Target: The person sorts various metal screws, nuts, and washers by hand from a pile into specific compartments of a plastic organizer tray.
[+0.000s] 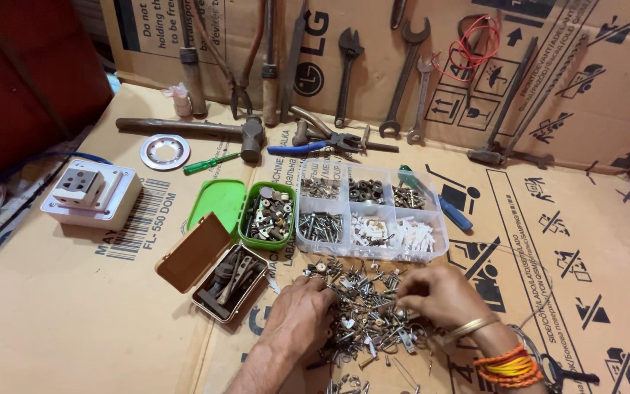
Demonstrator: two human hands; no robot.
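A loose pile of small screws, nuts and metal bits (366, 310) lies on flattened cardboard (74, 306) in front of me. My left hand (299, 315) rests palm-down on the pile's left side, fingers curled among the pieces. My right hand (437, 294), with bangles and orange threads at the wrist, pinches at the pile's right side; whether it holds a piece is hidden. Just beyond the pile stands a clear compartment box (371, 210) of sorted screws and white plugs.
An open green box (270, 214) and an open brown box (222, 275) of hardware sit left of the pile. A white socket box (90, 192) is far left. Hammers, pliers, spanners, a green screwdriver and a red wire loop lie along the upright cardboard at the back.
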